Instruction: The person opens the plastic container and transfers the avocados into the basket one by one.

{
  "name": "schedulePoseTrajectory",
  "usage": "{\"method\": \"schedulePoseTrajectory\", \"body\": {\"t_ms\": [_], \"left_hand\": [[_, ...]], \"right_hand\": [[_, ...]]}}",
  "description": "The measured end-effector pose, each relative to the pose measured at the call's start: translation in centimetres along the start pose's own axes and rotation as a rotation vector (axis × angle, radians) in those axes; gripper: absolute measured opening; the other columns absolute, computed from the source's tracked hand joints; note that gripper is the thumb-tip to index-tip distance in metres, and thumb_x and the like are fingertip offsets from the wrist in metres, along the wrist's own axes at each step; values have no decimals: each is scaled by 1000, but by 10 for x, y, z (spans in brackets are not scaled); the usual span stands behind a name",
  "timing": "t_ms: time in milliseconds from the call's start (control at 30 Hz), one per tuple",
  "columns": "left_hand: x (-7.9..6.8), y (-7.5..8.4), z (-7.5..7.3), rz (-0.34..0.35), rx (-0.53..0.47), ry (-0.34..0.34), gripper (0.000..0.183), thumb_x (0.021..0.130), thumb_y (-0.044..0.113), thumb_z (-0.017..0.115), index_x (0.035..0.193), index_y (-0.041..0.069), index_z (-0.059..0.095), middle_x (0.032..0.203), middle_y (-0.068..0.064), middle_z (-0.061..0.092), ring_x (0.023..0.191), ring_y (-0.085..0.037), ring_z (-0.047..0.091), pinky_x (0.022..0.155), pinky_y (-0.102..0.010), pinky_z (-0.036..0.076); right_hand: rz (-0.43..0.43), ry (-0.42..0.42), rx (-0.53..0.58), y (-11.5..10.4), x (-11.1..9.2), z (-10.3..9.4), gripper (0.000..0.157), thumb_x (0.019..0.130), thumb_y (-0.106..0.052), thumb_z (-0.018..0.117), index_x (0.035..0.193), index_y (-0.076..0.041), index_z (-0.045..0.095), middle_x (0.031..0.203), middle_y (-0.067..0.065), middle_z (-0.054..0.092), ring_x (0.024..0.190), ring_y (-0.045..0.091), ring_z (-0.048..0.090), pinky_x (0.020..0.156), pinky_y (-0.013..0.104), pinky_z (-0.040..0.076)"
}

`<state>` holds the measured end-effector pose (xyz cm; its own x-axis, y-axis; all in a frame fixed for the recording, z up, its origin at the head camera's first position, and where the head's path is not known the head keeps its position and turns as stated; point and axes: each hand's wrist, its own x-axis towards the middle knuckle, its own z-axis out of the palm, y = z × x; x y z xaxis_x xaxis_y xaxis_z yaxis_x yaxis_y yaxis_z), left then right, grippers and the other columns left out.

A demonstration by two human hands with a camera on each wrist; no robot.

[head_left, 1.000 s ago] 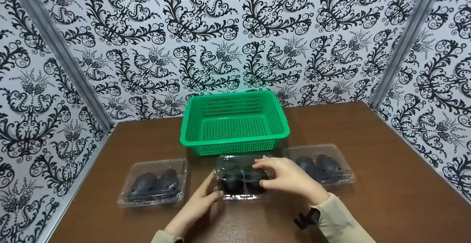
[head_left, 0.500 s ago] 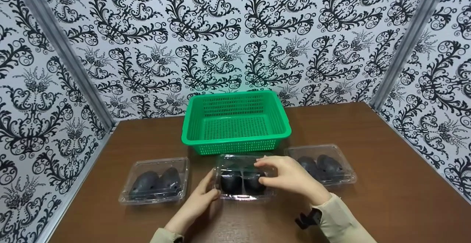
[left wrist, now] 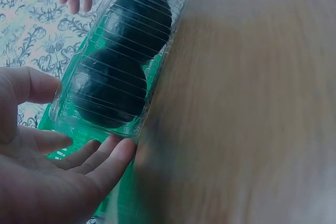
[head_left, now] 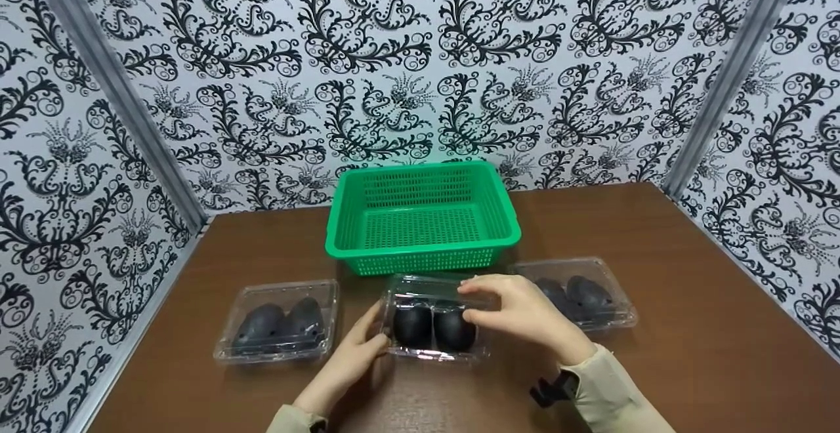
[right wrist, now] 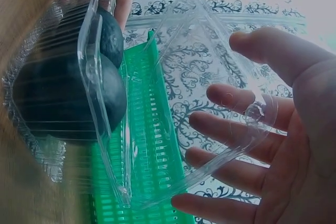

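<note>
A clear plastic clamshell point(head_left: 426, 353) with two dark, avocado-like fruits point(head_left: 412, 328) is at the table's middle, in front of the green basket. In the right wrist view its lid point(right wrist: 197, 11) stands raised at an angle from the base. My left hand point(head_left: 357, 351) holds the clamshell's left end, thumb at the rim and fingertips at the lower corner in the left wrist view. The right hand point(head_left: 518, 311) is at the lid's right side, fingers spread and nearly straight against or just behind the clear plastic. Exact finger contact there cannot be told.
The green perforated basket point(head_left: 423, 249) stands at the back against the patterned wall point(head_left: 407, 59). A clamshell of dark fruits point(head_left: 279, 354) lies to the left on the brown table point(head_left: 177, 380), another clamshell point(head_left: 620, 295) to the right, partly behind my right hand.
The middle clamshell has turned slightly, and its dark fruits show more plainly. Both hands stay at its ends, with only small shifts. The side clamshells and basket stay put.
</note>
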<state>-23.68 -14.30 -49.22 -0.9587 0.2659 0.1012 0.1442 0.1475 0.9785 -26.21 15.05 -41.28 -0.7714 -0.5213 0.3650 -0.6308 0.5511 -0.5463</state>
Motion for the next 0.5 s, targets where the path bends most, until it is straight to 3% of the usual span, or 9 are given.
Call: {"method": "schedulePoseTrajectory", "body": {"t_ms": [500], "left_hand": [[2,1,-7,-5,1,-27,71,85,3,54,149,-5,25,135,-29,46,111,-31,51,82,-31,50]], "right_hand": [[-36,34,22,2,0,-11,30,88,-38,70,112,-19,73,111,-8,69,106,15,63,92,39,51]]}}
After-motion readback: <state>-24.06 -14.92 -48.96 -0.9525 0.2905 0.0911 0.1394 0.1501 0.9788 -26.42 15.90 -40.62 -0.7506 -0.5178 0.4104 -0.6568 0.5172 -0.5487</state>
